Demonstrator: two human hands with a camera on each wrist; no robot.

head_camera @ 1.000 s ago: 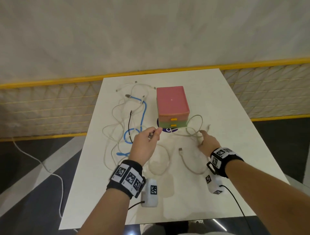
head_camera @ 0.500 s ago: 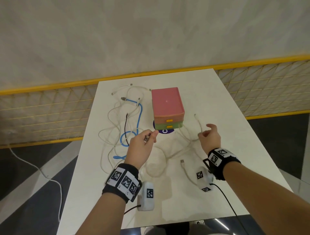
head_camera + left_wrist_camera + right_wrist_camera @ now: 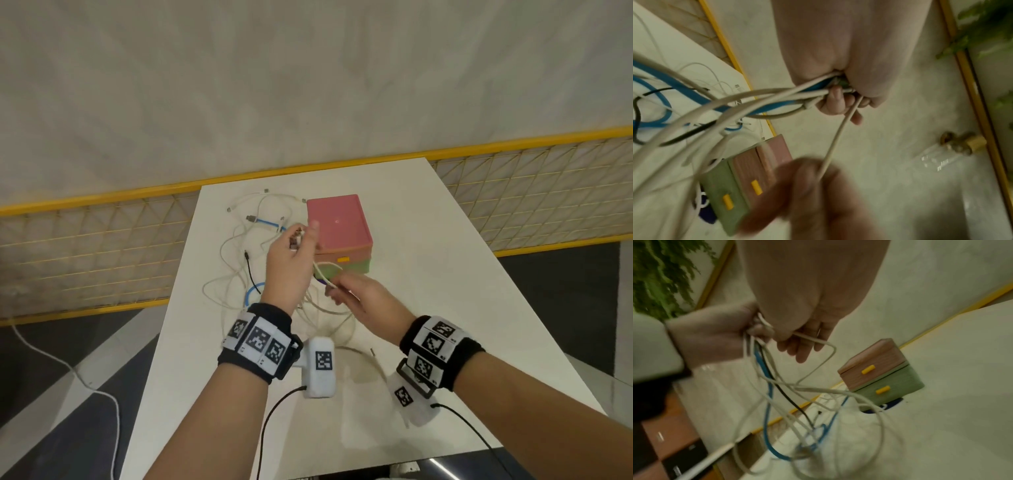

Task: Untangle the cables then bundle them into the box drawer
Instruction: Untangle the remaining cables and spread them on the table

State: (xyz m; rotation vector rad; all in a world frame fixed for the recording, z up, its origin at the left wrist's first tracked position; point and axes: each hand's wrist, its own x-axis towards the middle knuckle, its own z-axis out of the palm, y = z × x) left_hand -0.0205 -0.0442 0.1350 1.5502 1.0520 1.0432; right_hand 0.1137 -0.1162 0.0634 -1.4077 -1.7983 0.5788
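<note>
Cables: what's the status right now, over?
Left hand grips the cable ends. Right hand pinches a white cable. Blue cable and black cable remain tangled on the table. Drawers of the box closed.

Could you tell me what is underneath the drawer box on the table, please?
A dark blue mark shows under the drawer box at its front; the rest is covered, so its shape is unclear.

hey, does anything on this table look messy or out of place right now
Yes. The cables left of the drawer box are a crossed heap of white, blue and black strands, some gathered in the left hand. The right hand pinches one white cable. Both drawers look closed; nothing looks damaged.
</note>
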